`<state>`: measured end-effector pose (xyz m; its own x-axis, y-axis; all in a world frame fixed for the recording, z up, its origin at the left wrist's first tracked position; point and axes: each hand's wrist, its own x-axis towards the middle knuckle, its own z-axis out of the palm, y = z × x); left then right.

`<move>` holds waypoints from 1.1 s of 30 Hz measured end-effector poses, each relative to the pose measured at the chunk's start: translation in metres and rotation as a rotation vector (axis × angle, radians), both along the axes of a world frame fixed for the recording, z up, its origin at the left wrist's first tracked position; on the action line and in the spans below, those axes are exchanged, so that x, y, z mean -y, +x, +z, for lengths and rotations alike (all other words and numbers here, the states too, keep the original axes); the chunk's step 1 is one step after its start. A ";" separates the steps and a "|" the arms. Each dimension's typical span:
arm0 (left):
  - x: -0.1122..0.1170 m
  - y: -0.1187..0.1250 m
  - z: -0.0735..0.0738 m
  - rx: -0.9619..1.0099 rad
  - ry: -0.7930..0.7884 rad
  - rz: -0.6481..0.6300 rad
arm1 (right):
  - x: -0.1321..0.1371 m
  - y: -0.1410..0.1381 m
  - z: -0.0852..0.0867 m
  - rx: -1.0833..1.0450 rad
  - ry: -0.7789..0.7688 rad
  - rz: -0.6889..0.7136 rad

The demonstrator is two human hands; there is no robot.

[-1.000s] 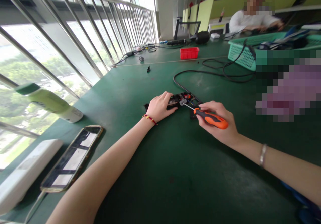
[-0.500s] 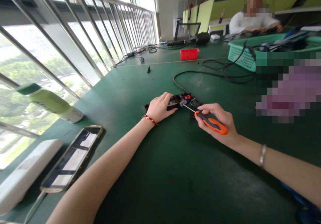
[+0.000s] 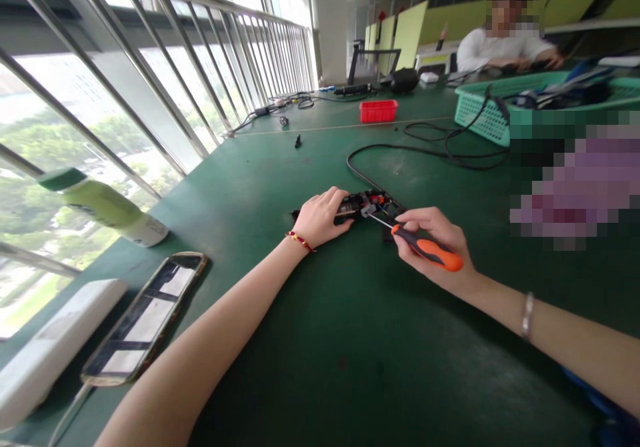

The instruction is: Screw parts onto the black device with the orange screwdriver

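My left hand [image 3: 323,219] is wrapped over the left part of a black corded device [image 3: 354,205], holding it against the green table. The device's casing is opened at its right end, where coloured wires and a small grey part show. In my right hand [image 3: 440,233] is an orange and black screwdriver [image 3: 427,248], gripped by thumb and fingers with the handle lying across the palm side. Its thin shaft points left, and the tip is at the grey part; whether it touches cannot be made out. A black cable [image 3: 367,150] runs from the device.
A phone [image 3: 145,320], a white power strip [image 3: 55,347] and a green-capped bottle [image 3: 105,207] are at the left. Further back are a red bin [image 3: 379,111] and a green basket [image 3: 483,117] with tools. A person in white [image 3: 505,50] sits across the table.
The screwdriver and my right hand have shifted slightly right and down in view. My left hand keeps its hold on the device.
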<state>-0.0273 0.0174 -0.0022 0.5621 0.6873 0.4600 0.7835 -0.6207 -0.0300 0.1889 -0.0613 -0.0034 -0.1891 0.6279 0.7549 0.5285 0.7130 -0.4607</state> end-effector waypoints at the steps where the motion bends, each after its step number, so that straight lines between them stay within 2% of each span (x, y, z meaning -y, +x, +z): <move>1: 0.000 0.000 0.000 -0.001 0.002 -0.005 | 0.000 0.000 0.001 0.027 0.007 0.018; 4: 0.000 0.000 0.000 -0.008 0.007 -0.007 | 0.000 0.000 0.000 0.050 0.018 0.022; 10: -0.001 0.000 0.000 -0.026 -0.002 -0.002 | -0.002 0.001 -0.003 -0.075 0.007 -0.021; 16: -0.004 0.000 -0.001 -0.049 0.013 -0.046 | 0.000 0.000 -0.001 0.025 0.013 -0.009; 22: -0.006 0.000 -0.003 -0.049 0.038 -0.052 | -0.002 0.001 -0.004 -0.030 0.038 -0.019; 27: -0.006 0.000 -0.003 -0.039 0.022 -0.044 | -0.003 0.001 -0.004 0.125 0.097 0.003; 33: -0.005 0.001 -0.002 -0.037 0.006 -0.028 | -0.002 0.001 -0.003 0.069 0.075 -0.022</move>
